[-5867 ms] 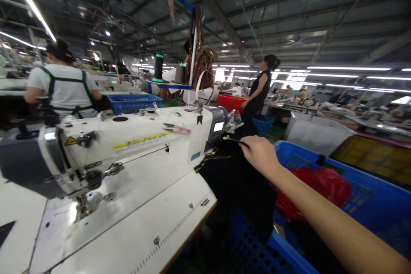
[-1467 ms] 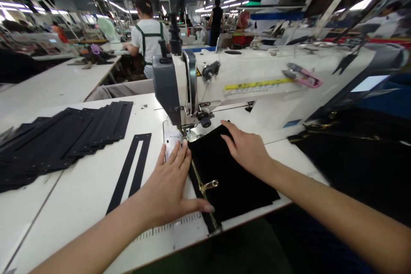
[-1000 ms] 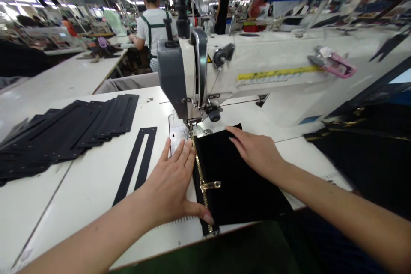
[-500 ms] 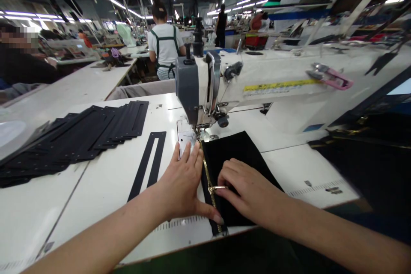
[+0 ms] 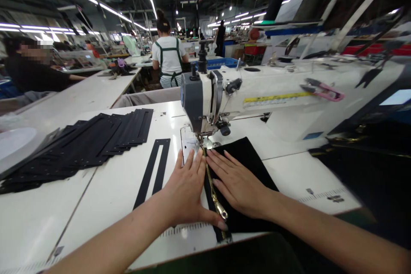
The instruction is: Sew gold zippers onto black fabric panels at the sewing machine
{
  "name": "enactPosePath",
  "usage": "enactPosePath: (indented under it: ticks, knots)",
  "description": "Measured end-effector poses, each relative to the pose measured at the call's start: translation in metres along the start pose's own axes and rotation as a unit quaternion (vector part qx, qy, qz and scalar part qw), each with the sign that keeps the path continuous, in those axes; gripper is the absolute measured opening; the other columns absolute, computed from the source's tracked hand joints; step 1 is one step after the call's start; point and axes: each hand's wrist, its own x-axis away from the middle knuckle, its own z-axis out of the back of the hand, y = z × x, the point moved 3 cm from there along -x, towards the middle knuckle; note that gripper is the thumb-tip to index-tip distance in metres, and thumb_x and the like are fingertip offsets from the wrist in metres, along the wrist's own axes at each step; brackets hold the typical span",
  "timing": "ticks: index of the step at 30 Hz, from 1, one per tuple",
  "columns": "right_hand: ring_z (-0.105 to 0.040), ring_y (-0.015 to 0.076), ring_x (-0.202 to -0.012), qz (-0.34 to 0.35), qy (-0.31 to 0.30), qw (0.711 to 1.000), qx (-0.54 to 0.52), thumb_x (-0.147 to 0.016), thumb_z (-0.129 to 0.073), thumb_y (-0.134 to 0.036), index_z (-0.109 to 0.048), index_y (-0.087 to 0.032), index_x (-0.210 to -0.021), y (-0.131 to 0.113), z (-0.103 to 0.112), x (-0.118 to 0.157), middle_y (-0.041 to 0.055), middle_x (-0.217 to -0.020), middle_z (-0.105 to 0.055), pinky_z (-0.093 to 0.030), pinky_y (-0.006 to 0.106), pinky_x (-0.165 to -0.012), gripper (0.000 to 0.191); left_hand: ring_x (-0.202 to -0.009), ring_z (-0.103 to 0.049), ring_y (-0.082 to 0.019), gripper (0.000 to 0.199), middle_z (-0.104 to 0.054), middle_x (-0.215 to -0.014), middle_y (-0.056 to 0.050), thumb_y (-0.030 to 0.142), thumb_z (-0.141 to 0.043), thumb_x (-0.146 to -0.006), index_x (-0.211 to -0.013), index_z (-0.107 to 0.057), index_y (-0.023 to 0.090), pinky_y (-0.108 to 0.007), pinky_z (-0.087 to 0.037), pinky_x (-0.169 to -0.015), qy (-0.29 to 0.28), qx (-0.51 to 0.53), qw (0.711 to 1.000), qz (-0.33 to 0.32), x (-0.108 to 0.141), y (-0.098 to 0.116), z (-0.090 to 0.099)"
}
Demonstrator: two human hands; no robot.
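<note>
A black fabric piece (image 5: 253,167) lies under the needle area of a white sewing machine (image 5: 279,81). Along its left edge runs a gold-toothed zipper (image 5: 209,179), its slider and pull (image 5: 220,209) lying toward me near the table's front edge. My left hand (image 5: 189,186) rests spread on the zipper's left side, fingertips close to the presser foot (image 5: 201,139) and thumb reaching across near the pull. Flat on the fabric right of the zipper is my right hand (image 5: 237,184), fingers extended, holding nothing. What lies beneath both palms is hidden.
Left of my hands lies one black slotted frame piece (image 5: 154,167). A fanned stack of similar black pieces (image 5: 96,137) spreads farther left, beside a white round container (image 5: 19,145). Pink-handled thread snips (image 5: 324,90) sit on the machine arm. Dark material hangs at right; people work beyond.
My right hand has let go of the zipper pull and moved forward, flattening on the fabric near the presser foot. The slider and pull now sit closer to me. My left hand stays spread.
</note>
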Motion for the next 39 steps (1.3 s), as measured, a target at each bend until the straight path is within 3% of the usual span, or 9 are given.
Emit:
enactPosePath:
  ticks: [5, 10, 13, 16, 19, 25, 29, 33, 39]
  knots:
    - [-0.018, 0.019, -0.132, -0.003, -0.002, 1.0, -0.008, -0.089, -0.034, -0.024, -0.028, -0.008, -0.136, 0.003, -0.009, 0.004, 0.011, -0.142, -0.025, -0.019, 0.044, -0.107, 0.05, -0.133, -0.002, -0.031, 0.114, -0.006, -0.144, -0.019, 0.082, -0.039, -0.06, -0.139, -0.008, 0.005, -0.05, -0.002, -0.107, 0.008, 0.02, 1.0, -0.002, 0.021, -0.017, 0.012]
    - [-0.019, 0.0209, -0.131, 0.021, -0.012, 0.999, -0.036, -0.091, -0.033, -0.026, -0.027, -0.011, -0.137, -0.001, 0.006, 0.004, 0.0107, -0.142, -0.025, -0.022, 0.047, -0.105, 0.049, -0.133, -0.01, -0.03, 0.087, -0.013, -0.144, -0.019, 0.062, -0.041, -0.079, -0.14, -0.003, 0.014, -0.055, -0.009, -0.104, 0.091, -0.043, 0.992, 0.082, 0.093, -0.053, 0.024]
    - [-0.034, 0.0245, -0.124, 0.016, -0.02, 0.999, -0.037, -0.09, -0.037, -0.028, -0.045, -0.013, -0.126, -0.002, 0.011, -0.003, 0.0113, -0.134, -0.041, -0.026, 0.05, -0.102, 0.04, -0.13, -0.013, -0.04, 0.111, -0.015, -0.143, -0.021, 0.072, -0.056, -0.058, -0.14, -0.009, 0.014, -0.06, -0.016, -0.1, 0.04, -0.058, 0.997, 0.04, 0.13, -0.036, 0.011]
    - [-0.042, 0.027, -0.117, 0.013, 0.018, 0.999, -0.034, -0.087, -0.043, -0.025, -0.054, -0.011, -0.115, -0.001, 0.011, -0.007, 0.0134, -0.125, -0.05, -0.031, 0.051, -0.097, 0.033, -0.13, -0.016, -0.038, 0.103, -0.018, -0.144, -0.016, 0.049, -0.069, -0.057, -0.14, -0.016, 0.018, -0.055, -0.021, -0.102, 0.032, -0.083, 0.994, 0.06, 0.145, -0.011, 0.004]
    - [-0.043, 0.0238, -0.115, 0.011, 0.066, 0.996, -0.063, -0.089, -0.04, -0.021, -0.054, -0.012, -0.114, 0.002, 0.006, -0.006, 0.0126, -0.123, -0.051, -0.033, 0.047, -0.097, 0.031, -0.128, -0.028, -0.031, 0.09, -0.029, -0.142, -0.011, 0.025, -0.063, -0.064, -0.14, -0.014, 0.023, -0.049, -0.026, -0.103, 0.025, -0.079, 0.994, 0.075, 0.143, -0.006, 0.007]
    - [-0.04, 0.0217, -0.12, 0.021, 0.06, 0.996, -0.056, -0.089, -0.036, -0.013, -0.047, -0.007, -0.122, 0.014, -0.001, -0.005, 0.0144, -0.128, -0.047, -0.034, 0.043, -0.099, 0.036, -0.131, -0.017, -0.035, 0.088, -0.016, -0.145, -0.015, 0.042, -0.058, -0.071, -0.14, -0.009, 0.018, -0.058, -0.025, -0.1, 0.056, -0.032, 0.998, -0.005, 0.126, -0.038, 0.01]
    - [-0.044, 0.0212, -0.117, 0.021, 0.045, 0.997, -0.052, -0.088, -0.039, -0.012, -0.049, -0.011, -0.122, 0.016, 0.001, -0.009, 0.0118, -0.127, -0.049, -0.038, 0.043, -0.095, 0.036, -0.12, -0.042, -0.025, 0.05, -0.044, -0.131, -0.011, 0.015, -0.039, -0.082, -0.131, -0.036, 0.022, -0.045, -0.04, -0.097, 0.153, -0.012, 0.988, 0.003, 0.107, -0.061, 0.006]
    - [-0.044, 0.0244, -0.116, -0.014, 0.089, 0.996, -0.028, -0.087, -0.041, -0.013, -0.051, -0.005, -0.119, 0.007, -0.001, -0.008, 0.0163, -0.125, -0.05, -0.038, 0.044, -0.096, 0.035, -0.095, -0.06, -0.02, 0.033, -0.062, -0.105, -0.007, 0.014, -0.035, -0.085, -0.107, -0.059, 0.022, -0.035, -0.052, -0.082, 0.245, -0.008, 0.969, 0.037, 0.087, -0.076, 0.009]
    - [-0.043, 0.0256, -0.118, -0.023, 0.089, 0.995, -0.038, -0.086, -0.041, -0.017, -0.053, -0.003, -0.117, -0.004, -0.004, -0.002, 0.0175, -0.125, -0.049, -0.036, 0.043, -0.099, 0.036, -0.099, -0.06, -0.019, 0.033, -0.059, -0.116, -0.006, 0.017, -0.043, -0.085, -0.117, -0.052, 0.021, -0.033, -0.051, -0.086, 0.37, 0.016, 0.929, -0.007, 0.056, -0.043, 0.016]
